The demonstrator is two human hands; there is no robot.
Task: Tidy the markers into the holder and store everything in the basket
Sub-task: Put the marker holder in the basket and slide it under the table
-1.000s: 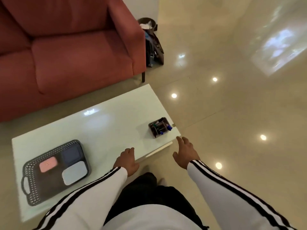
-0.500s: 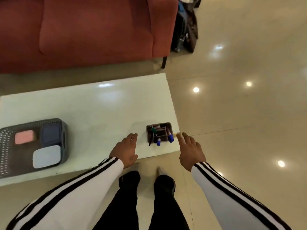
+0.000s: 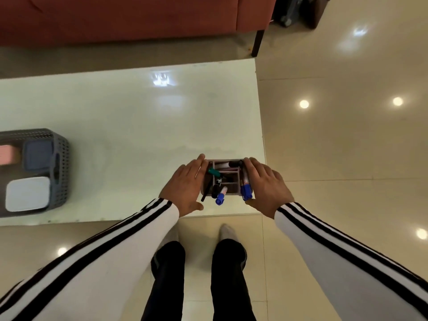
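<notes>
The left grip [image 3: 185,186], a bare hand, lies with its fingers straight and close together along the left wall of the marker holder [image 3: 228,176], thumb spread below near the front corner. The right grip [image 3: 266,184] mirrors it on the right wall, fingers flat and extended, thumb towards the near edge. Neither curls round the holder; both are open and set against its sides, so the holder sits between the two palms.

The holder stands on the worktop [image 3: 139,123] near its front right corner, divided into small compartments. Markers lean out of it towards the person: a green marker [image 3: 214,171] at the left, a black marker [image 3: 216,187] in front, a blue-capped marker [image 3: 221,196] beside that, and another blue marker [image 3: 246,189] along the right wall.

Well apart, at the left edge of the view, a grey perforated basket [image 3: 61,163] rests on the same worktop, holding a dark blue box [image 3: 38,155], a white box [image 3: 27,193] and a blurred pink item [image 3: 8,154].

Beyond the worktop stands a red sofa [image 3: 139,17] on a glossy tiled floor [image 3: 347,158]
</notes>
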